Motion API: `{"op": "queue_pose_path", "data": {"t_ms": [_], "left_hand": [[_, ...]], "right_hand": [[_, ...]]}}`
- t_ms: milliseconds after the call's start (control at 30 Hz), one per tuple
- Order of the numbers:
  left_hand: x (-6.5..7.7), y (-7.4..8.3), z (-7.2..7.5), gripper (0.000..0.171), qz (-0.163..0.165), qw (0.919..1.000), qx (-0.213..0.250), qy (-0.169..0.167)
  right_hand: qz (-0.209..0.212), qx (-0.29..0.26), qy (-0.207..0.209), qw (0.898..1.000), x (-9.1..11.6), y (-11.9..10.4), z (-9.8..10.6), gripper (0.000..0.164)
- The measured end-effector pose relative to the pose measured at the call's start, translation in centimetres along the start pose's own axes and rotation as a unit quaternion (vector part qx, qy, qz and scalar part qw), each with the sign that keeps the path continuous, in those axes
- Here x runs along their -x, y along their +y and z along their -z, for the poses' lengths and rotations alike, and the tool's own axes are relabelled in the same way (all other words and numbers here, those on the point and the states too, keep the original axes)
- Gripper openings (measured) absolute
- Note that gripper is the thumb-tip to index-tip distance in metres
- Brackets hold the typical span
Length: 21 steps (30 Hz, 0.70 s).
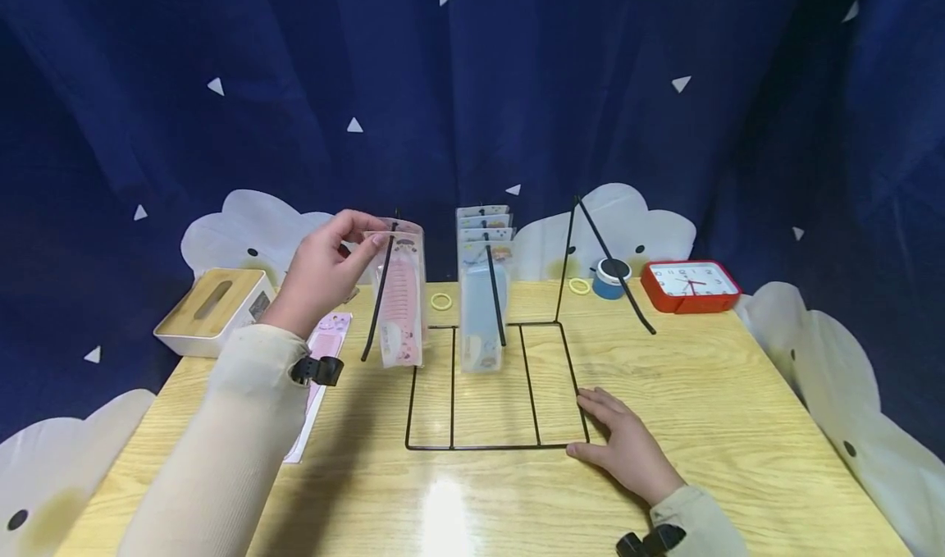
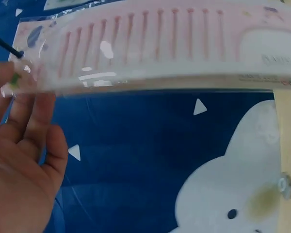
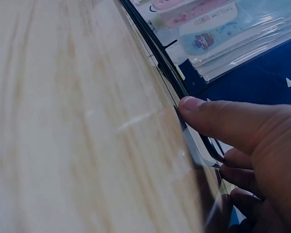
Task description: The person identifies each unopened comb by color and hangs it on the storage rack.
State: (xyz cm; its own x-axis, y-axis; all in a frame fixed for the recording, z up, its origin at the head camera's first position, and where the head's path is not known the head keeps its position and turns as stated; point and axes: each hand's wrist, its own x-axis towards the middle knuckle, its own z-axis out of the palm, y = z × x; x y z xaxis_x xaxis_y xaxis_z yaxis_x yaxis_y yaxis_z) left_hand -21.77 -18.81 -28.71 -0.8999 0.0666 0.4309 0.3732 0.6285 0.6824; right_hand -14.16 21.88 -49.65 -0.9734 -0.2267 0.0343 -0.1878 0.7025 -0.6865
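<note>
My left hand [image 1: 325,266] pinches the upper edge of a clear pack with a pink comb [image 1: 402,303], up at the left hook of a black wire rack [image 1: 495,447]. In the left wrist view, the hook's tip passes into the top of the comb pack [image 2: 150,46]. Another pink pack hangs just behind it. Several packs with blue combs [image 1: 483,315] hang in a row on the middle hook. Down at the rack's front right corner, my right hand [image 1: 627,446] holds the base, thumb at the front bar and fingers at the side bar.
A pink pack [image 1: 325,344] lies flat on the table, partly behind my left forearm. A tissue box [image 1: 214,307] stands at the back left. Back right are a red clock [image 1: 690,286], a blue jar [image 1: 611,280] and a yellow ring [image 1: 579,286]. The rack's right hook [image 1: 616,266] is bare.
</note>
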Motion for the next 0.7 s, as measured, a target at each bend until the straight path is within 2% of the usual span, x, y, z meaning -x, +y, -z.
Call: {"op": "queue_pose_path", "data": {"t_ms": [133, 233, 333, 400, 500, 600, 700], "left_hand": [[0.8, -2.0, 0.2, 0.033, 0.013, 0.9979, 0.042, 0.047], [1.8, -5.0, 0.1, 0.036, 0.06, 0.9959, 0.045, 0.051], [3.4, -9.0, -0.6, 0.038, 0.121, 0.9921, 0.032, 0.013], [4.7, -11.8, -1.2, 0.039, 0.16, 0.9866, 0.022, -0.019], [6.2, -15.0, -2.4, 0.048, 0.223, 0.9721, 0.011, -0.073], [7.2, -16.9, -3.4, 0.058, 0.256, 0.9581, -0.042, -0.121], [7.6, -17.9, -4.1, 0.061, 0.255, 0.9504, -0.101, -0.146]], "right_hand": [[0.0, 0.001, -0.001, 1.0, 0.0, 0.1, -0.1, 0.085], [0.0, 0.002, 0.0, 1.0, 0.0, 0.2, -0.1, 0.085], [-0.001, 0.001, 0.001, 1.0, 0.1, 0.2, 0.0, 0.085], [-0.001, 0.001, 0.001, 1.0, 0.1, 0.2, 0.0, 0.085], [0.005, 0.003, 0.003, 1.0, 0.1, 0.2, 0.1, 0.084], [0.01, 0.003, 0.005, 1.0, 0.1, 0.3, 0.0, 0.084], [0.011, 0.001, 0.005, 1.0, 0.0, 0.5, -0.1, 0.085]]}}
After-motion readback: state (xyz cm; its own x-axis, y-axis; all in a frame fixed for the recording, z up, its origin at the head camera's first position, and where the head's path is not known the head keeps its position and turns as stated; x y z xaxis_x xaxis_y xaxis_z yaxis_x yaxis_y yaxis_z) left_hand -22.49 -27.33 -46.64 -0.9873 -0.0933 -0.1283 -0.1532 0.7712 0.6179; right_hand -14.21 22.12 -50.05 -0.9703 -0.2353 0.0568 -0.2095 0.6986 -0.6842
